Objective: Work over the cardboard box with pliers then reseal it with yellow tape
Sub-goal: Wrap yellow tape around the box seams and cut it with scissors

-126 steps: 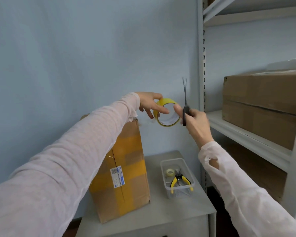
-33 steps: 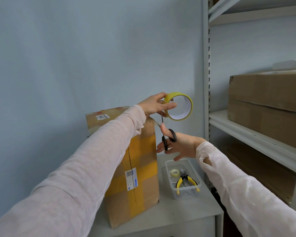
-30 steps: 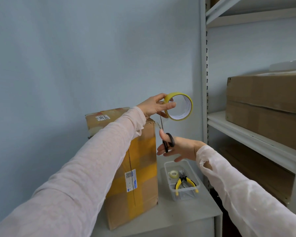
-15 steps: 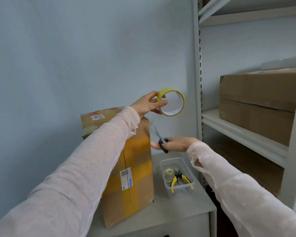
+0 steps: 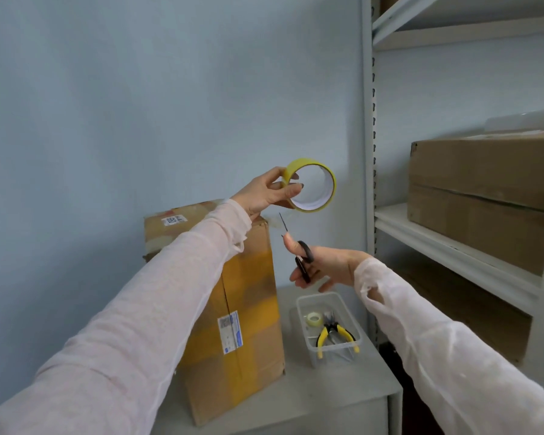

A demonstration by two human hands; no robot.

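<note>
Yellow tape roll (image 5: 296, 166) sits pinched in the left grip (image 5: 266, 191); the right grip (image 5: 330, 266) clasps scissors (image 5: 303, 259), handles partly hidden. Cardboard box (image 5: 248, 296) stands on the counter (image 5: 327, 400), left sleeve (image 5: 170, 293) covering its near corner.

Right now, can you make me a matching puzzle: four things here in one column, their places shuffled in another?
Things:
1 yellow tape roll
2 scissors
3 pliers
4 cardboard box

Places:
A in the clear tub
B gripped by the left hand
C upright on the grey cabinet
D held by the right hand

Pairs: 1-B, 2-D, 3-A, 4-C
</note>
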